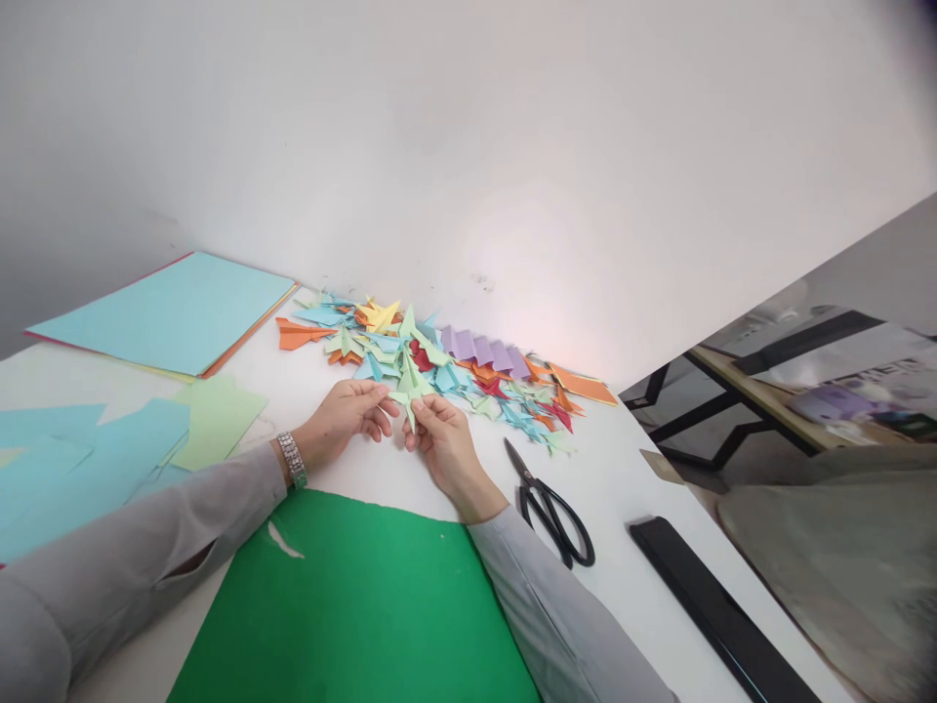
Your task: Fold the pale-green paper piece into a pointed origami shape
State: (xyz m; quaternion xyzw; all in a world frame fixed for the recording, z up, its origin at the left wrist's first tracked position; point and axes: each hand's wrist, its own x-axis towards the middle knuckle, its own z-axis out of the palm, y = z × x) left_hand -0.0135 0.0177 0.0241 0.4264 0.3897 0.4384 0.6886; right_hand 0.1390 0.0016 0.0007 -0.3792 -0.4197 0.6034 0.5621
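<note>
My left hand [354, 414], with a bracelet at the wrist, pinches the left wing of a light green folded paper figure [411, 390]. My right hand [445, 441] is closed on its right side, thumb and fingers on the paper. Pointed tips of the figure show between both hands, one facing down toward me. Just behind lies a heap of folded paper figures [381, 315] in blue, green, orange, yellow and red. A purple pleated paper strip [483, 351] rests on the heap's right part.
A green mat [358, 605] lies under my forearms. Black-handled scissors [552, 513] and a long black bar [721, 610] are to the right. Blue paper sheets [168, 308] are stacked at the back left; loose blue [109, 469] and green sheets [220, 420] lie nearer. A wall stands behind.
</note>
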